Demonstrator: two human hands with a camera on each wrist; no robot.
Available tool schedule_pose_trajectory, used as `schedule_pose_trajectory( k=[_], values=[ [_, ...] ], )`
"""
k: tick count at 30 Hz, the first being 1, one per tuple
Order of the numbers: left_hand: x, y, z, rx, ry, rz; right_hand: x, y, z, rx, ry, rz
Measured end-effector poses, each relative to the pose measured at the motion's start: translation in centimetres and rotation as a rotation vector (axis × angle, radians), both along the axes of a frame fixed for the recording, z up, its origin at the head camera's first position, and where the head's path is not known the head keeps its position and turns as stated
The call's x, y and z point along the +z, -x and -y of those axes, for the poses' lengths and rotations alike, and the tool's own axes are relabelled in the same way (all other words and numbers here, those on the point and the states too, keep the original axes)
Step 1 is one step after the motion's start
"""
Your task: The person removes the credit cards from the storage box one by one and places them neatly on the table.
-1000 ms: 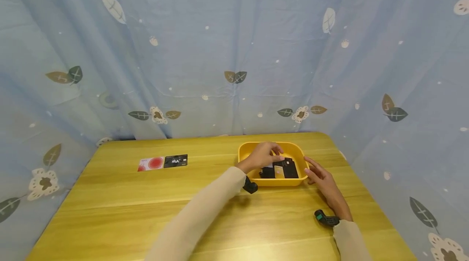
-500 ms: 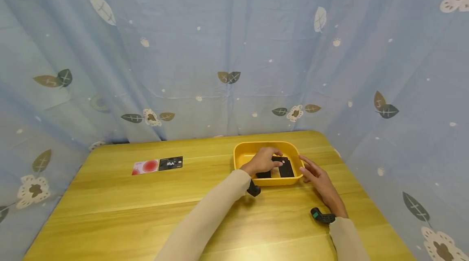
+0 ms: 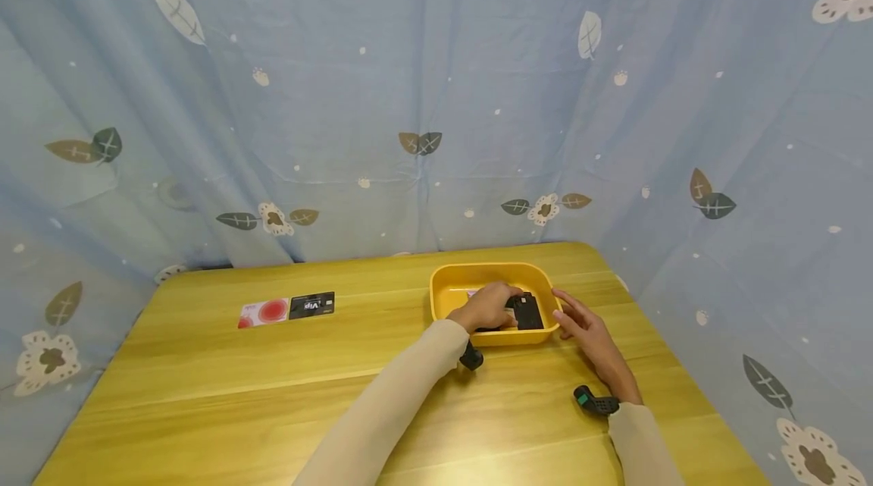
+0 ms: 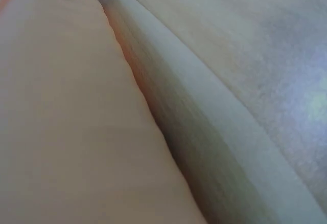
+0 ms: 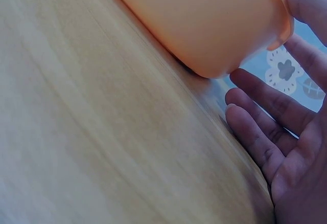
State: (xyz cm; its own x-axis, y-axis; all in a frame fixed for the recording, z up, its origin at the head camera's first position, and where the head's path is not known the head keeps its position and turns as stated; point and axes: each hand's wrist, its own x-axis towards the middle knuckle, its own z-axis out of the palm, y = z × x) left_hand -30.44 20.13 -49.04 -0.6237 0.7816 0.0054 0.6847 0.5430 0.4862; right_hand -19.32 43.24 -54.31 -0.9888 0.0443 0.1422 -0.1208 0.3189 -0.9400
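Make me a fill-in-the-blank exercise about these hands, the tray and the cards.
The right hand is at the ____ (left or right) end of the yellow tray.
The left hand is ____ (inside or outside) the tray.
The pale card bears a large circle coloured ____.
The VIP card is coloured ____.

Missing words: right; inside; red; black.

Yellow tray [image 3: 511,340] on yellow wood-grain bench [image 3: 307,387]. Left of tray: black card [image 3: 311,305], white lettering; white-pink card [image 3: 264,312], red circle. Behind tray: blue curtain [image 3: 327,107], leaf-and-flower print.
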Motion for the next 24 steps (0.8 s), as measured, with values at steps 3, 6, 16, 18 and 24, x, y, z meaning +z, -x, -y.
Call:
schedule_pose_trajectory(
  k=[3,6,16,18,24],
  values=[
    [0.1,0.0,-0.2,-0.006,0.027,-0.029,0.1,0.0,0.0,-0.004,0.002,0.0],
    [0.0,0.0,-0.2,0.004,0.034,-0.025,0.0,0.0,0.0,-0.007,-0.002,0.002],
    [-0.1,0.3,0.4,0.042,0.018,0.091,0.0,0.2,0.0,-0.02,-0.012,0.018],
    [0.0,0.4,0.6,0.044,-0.001,0.113,0.1,0.3,0.0,-0.015,-0.008,0.018],
    [0.1,0.4,0.9,0.052,-0.051,0.177,0.0,0.2,0.0,-0.013,0.0,0.012]
  ],
)
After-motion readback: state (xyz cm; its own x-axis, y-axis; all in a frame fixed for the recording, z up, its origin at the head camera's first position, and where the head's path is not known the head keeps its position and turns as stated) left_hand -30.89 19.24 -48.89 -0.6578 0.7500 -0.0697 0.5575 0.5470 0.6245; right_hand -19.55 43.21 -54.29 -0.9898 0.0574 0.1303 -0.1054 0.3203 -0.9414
